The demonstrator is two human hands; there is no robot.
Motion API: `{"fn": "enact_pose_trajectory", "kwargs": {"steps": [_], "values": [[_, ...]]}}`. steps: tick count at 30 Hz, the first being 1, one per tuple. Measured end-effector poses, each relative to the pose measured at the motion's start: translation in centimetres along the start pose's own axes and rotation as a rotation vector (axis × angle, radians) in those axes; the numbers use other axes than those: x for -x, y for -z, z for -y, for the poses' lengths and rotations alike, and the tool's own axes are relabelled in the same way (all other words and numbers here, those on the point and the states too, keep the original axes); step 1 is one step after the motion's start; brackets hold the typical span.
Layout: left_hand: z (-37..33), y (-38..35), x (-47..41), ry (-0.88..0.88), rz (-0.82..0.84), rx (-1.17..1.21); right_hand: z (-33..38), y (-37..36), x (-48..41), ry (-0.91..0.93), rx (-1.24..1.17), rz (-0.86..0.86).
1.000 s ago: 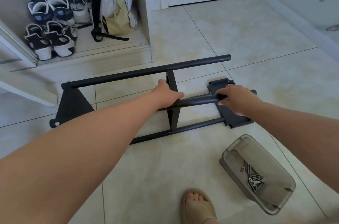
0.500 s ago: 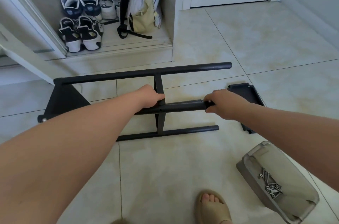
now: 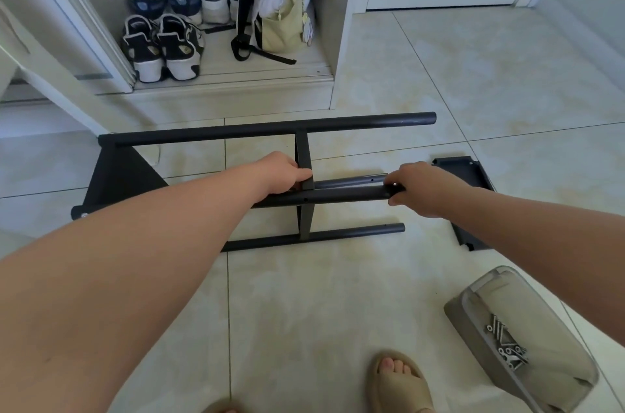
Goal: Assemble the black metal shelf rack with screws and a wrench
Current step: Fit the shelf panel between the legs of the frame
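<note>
The half-built black rack (image 3: 270, 130) lies flat at centre frame: four long tubes, one cross brace (image 3: 306, 223), one fitted side panel (image 3: 118, 175) at left, and one loose side panel (image 3: 470, 189) at right.

The step in hand looks like positioning the middle tube (image 3: 348, 197). The left hand (image 3: 284, 174) curls round it beside the brace, and the right hand (image 3: 419, 187) wraps its free end. Next, the loose panel needs seating on the tube ends, holes aligned.

One tray (image 3: 541, 368) at lower right holds screws (image 3: 507, 341), too heaped to count. No wrench is in view.

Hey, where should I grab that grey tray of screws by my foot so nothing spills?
Take the tray by its two long rims, coming straight down from above with a wide grip. It lies open side up and the screws sit loose toward its near end, so lifting it level, not by one end, should keep them in.
</note>
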State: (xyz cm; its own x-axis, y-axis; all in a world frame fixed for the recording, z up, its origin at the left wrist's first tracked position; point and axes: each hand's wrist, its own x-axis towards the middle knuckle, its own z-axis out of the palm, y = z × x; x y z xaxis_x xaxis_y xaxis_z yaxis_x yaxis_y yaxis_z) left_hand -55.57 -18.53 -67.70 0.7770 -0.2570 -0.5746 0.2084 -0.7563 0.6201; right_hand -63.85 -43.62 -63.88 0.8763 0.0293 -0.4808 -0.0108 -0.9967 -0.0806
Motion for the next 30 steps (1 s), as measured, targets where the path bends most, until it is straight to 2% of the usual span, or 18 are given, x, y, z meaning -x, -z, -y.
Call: {"fn": "enact_pose_trajectory", "kwargs": {"steps": [16,23,25,28,30], "values": [[-0.1,0.1,0.4,-0.005,-0.049,-0.039,-0.2,-0.4,-0.6,0.0,0.0,-0.028],[-1.1,-0.7,2.1,0.025,-0.123,-0.164,-1.4,-1.5,1.3,0.053,0.143,-0.095],[-2.3,-0.8,3.3,0.02,-0.194,-0.244,-2.4,-1.5,2.8,0.061,0.174,-0.109],[-5.2,-1.6,5.1,-0.14,-0.342,-0.389,-4.8,-1.2,5.8,0.028,0.167,-0.136],[-7.7,-3.3,6.3,-0.293,-0.369,-0.383,-6.9,-1.4,7.9,-0.007,0.157,-0.183]]}}
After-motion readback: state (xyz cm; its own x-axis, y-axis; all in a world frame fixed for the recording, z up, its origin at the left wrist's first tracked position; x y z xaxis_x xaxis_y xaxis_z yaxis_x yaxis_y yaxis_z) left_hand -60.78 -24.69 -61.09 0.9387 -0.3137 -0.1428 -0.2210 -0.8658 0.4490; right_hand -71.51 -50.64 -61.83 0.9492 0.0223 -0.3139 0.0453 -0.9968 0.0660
